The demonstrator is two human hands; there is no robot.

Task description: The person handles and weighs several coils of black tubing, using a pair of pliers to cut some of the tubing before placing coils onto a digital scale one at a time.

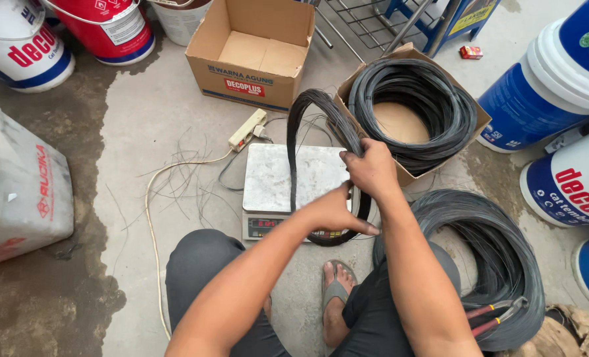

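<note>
Two hands on one upright wire coil [308, 142], held on edge over scale [274, 175]. Left hand [334, 211] closed around coil's lower right arc, fingers wrapped, thumb pointing right. Right hand [372, 168] clamped on same strand bundle just above, knuckles up. Coil's bottom touching or just above scale's front edge; cannot tell which. Behind scale, open empty box [255, 59]; to its right, second box [466, 132] filled with another dark coil [413, 109]. Large loose coil [499, 264] on floor at right, red-handled cutters [496, 314] lying on it. Power strip [247, 129] and cord left of scale, stray wire scraps [182, 178] beside. Paint buckets [559, 79] around edges, white sack [17, 192] at left.
</note>
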